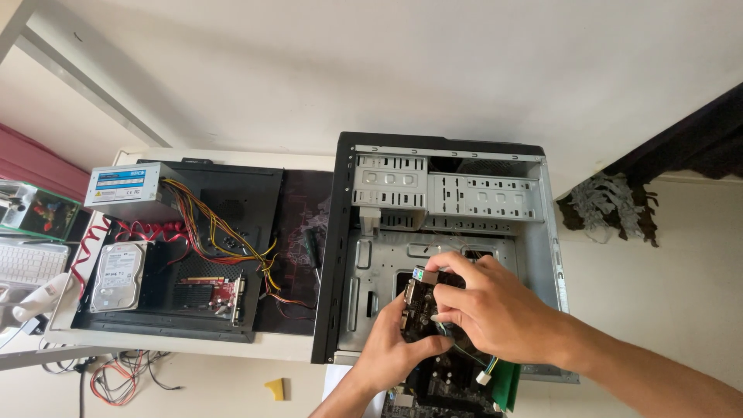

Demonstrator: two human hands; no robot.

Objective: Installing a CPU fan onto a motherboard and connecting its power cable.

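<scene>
An open computer case (534, 232) lies on its side on a white table, its bare metal interior facing up. I hold a dark motherboard (422, 306) over the near end of the case. My left hand (391, 348) grips the board's near left edge from below. My right hand (487, 306) is curled over the board's top right part, fingers pressing on it. A thin cable with a white plug (484, 377) hangs from under my right hand. The lower part of the board is partly hidden by my hands.
To the left, a black side panel (255, 186) carries a grey power supply (128, 186) with yellow and red wires, a hard drive (118, 275) and a red expansion card (213, 294). A screwdriver (312, 249) lies beside the case. A white keyboard (27, 263) is far left.
</scene>
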